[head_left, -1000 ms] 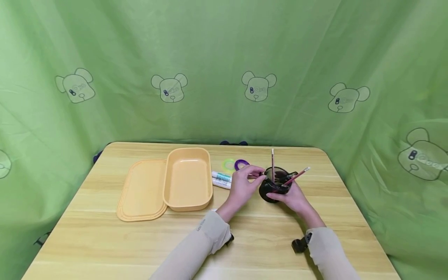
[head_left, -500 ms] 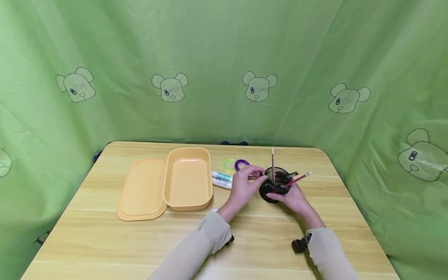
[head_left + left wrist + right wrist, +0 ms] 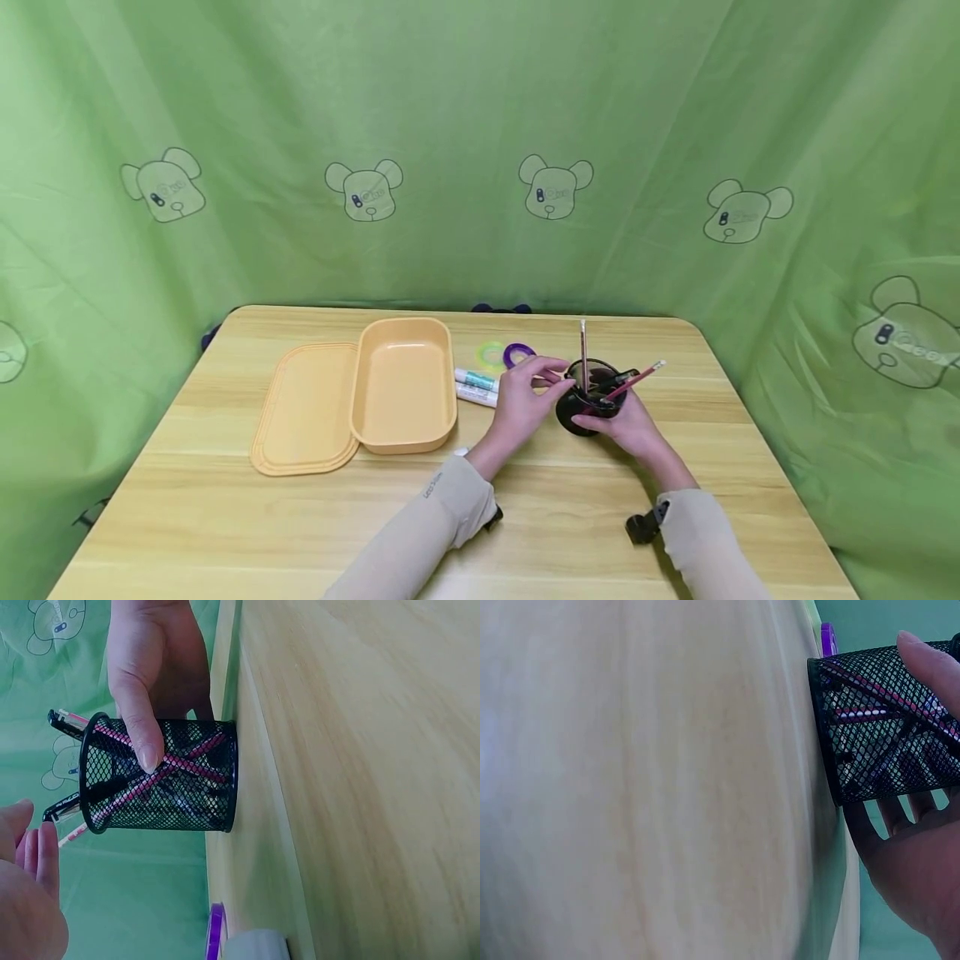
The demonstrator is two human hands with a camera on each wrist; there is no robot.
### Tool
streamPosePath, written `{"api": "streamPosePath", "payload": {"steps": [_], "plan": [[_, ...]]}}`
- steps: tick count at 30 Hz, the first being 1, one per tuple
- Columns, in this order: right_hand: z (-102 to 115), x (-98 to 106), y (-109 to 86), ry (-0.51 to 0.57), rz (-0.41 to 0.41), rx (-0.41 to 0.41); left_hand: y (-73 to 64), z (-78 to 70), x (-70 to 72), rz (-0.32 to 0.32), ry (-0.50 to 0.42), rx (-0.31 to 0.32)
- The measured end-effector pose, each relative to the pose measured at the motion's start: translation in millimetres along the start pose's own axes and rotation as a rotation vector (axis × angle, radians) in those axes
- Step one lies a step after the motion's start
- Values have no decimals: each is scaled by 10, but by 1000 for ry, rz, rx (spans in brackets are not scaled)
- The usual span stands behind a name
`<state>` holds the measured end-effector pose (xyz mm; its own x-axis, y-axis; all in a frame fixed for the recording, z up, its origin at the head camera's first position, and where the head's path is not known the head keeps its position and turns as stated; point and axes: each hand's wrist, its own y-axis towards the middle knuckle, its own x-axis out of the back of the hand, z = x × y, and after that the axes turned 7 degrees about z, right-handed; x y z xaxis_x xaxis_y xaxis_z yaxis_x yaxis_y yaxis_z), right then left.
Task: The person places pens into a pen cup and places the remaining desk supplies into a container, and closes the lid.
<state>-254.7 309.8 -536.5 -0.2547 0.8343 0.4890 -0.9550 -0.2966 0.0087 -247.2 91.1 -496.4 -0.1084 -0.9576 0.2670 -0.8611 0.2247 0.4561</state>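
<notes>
Right of centre in the head view, the likely light, stiff mesh pen cup [image 3: 573, 412] suits the right hand [image 3: 632, 427] curled round its wall; whether the left hand [image 3: 523, 390] pinches a pen [image 3: 66, 806], I cannot tell.

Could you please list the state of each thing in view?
Box: open, empty.
Lid: off, flat beside the box.
Pen cup: upright, holding pens and pencils.
White tubes: lying side by side.
Purple ring: flat.
Green ring: flat.
Right hand: gripping the cup.
Left hand: fingers at a pen's end, grip unclear.
</notes>
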Motion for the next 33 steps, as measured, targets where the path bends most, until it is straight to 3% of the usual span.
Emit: {"api": "streamPosePath", "payload": {"steps": [14,19,25,28,33], "plan": [[8,8,-6,-9,-3,-25,-5,-38,52,3,-32,45],[17,-3,-9,-18,-5,-20,-11,-81,144,-11,-40,37],[40,-5,-5,17,3,-13,49,-181,457,-20,-80,36],[60,6,-9,32,7,-23,55,-230,692,12,-85,60],[26,30,-5,15,-1,-15,-49,-243,1128,91,-10,106]]}}
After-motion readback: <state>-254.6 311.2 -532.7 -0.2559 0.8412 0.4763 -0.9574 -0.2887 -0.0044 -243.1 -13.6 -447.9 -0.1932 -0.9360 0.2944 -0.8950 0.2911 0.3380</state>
